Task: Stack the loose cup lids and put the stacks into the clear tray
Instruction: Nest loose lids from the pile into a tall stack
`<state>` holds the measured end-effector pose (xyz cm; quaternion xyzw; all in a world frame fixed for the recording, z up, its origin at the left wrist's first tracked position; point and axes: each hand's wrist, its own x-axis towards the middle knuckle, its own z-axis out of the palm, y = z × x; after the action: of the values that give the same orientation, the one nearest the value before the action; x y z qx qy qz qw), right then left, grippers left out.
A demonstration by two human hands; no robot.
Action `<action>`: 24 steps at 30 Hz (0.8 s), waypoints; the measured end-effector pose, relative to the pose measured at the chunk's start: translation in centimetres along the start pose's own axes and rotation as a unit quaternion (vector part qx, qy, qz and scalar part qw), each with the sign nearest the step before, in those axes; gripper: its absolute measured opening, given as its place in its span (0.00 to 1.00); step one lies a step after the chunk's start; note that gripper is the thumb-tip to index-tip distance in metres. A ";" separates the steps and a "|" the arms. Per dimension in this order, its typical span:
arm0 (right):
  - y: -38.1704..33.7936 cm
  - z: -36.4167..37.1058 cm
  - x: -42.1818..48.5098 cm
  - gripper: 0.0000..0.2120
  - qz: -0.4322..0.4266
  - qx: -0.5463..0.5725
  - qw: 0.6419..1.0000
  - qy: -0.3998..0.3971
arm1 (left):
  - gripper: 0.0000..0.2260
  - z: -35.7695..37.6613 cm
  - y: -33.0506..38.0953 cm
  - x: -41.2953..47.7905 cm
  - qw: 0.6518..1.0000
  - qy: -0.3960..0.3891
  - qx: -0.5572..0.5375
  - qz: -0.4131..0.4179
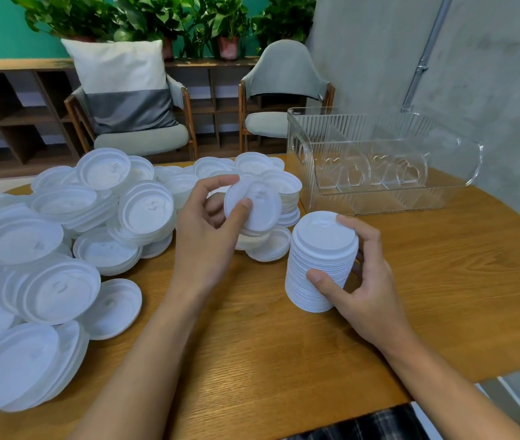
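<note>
Pinches one lid (252, 204) in the left hand (207, 223), thumb across its face, tilted toward the right, likely so as to seat it dome-up. Grips the tall stack (320, 262) with the right hand (360, 281), thumb in front and fingers behind, upright on the table (284, 360) and steadied against tipping (a column that high would lean). Has the loose lids (62, 236) heaped at the left, within easy reach. Has the clear tray (379, 198) standing just beyond the stack, no white lids showing inside, handy for a short carry.
</note>
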<state>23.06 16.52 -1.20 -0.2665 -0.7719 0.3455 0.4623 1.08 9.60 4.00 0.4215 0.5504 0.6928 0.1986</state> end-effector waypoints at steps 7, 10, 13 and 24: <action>-0.5 0.1 0.0 0.29 -0.006 0.024 1.000 0.010 | 0.12 1.2 0.4 -0.4 0.970 -0.058 -0.210 -0.105; -0.6 0.1 0.0 0.28 -0.009 0.025 1.000 0.010 | 0.14 1.4 0.3 -0.4 0.957 -0.079 -0.254 -0.119; -0.5 0.2 0.0 0.30 -0.021 0.023 0.999 0.010 | 0.18 2.1 0.3 -1.0 0.963 -0.109 -0.220 -0.114; -0.2 0.1 -0.1 0.33 -0.046 -0.014 0.999 0.000 | 0.15 4.1 -0.9 -2.5 0.992 -0.113 0.054 -0.001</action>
<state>22.96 16.26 -1.11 -0.2374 -0.7885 0.3129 0.4734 5.59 10.51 2.42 0.5064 0.5614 0.6102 0.2370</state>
